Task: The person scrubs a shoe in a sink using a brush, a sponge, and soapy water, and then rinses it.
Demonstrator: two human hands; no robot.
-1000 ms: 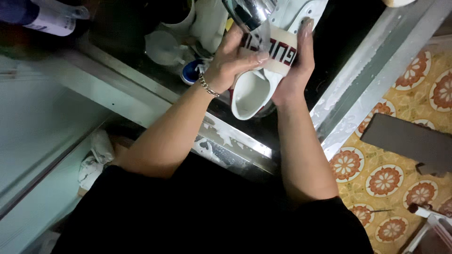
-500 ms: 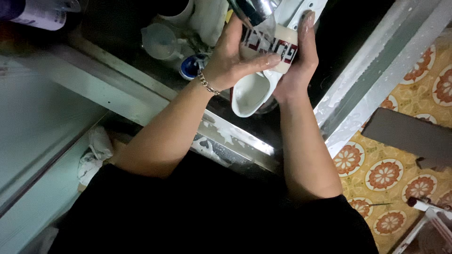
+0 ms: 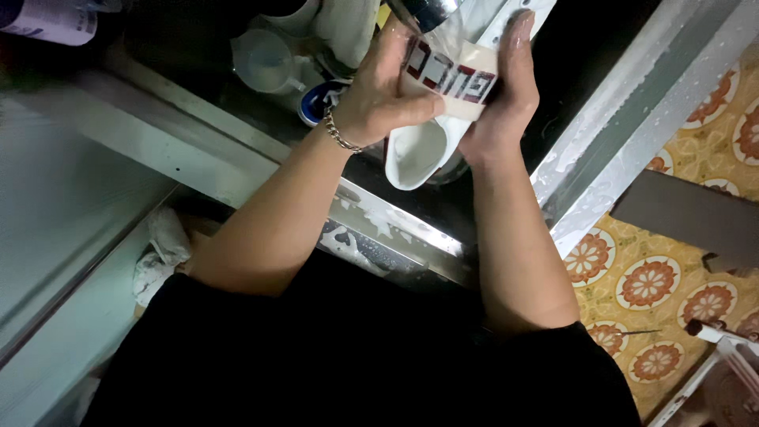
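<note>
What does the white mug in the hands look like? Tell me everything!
The mug is white and glossy, like ceramic, with a band of dark red and black markings round its outside. It is tipped on its side, its open mouth facing the camera, so the plain white inside shows. It looks wet. It is held over a dark sink, right under a shiny metal tap. The left hand wraps over it, thumb across the band; the right hand cups the other side. No handle shows.

The tap (image 3: 423, 12) above the mug (image 3: 431, 119) is cut off by the top edge.
</note>
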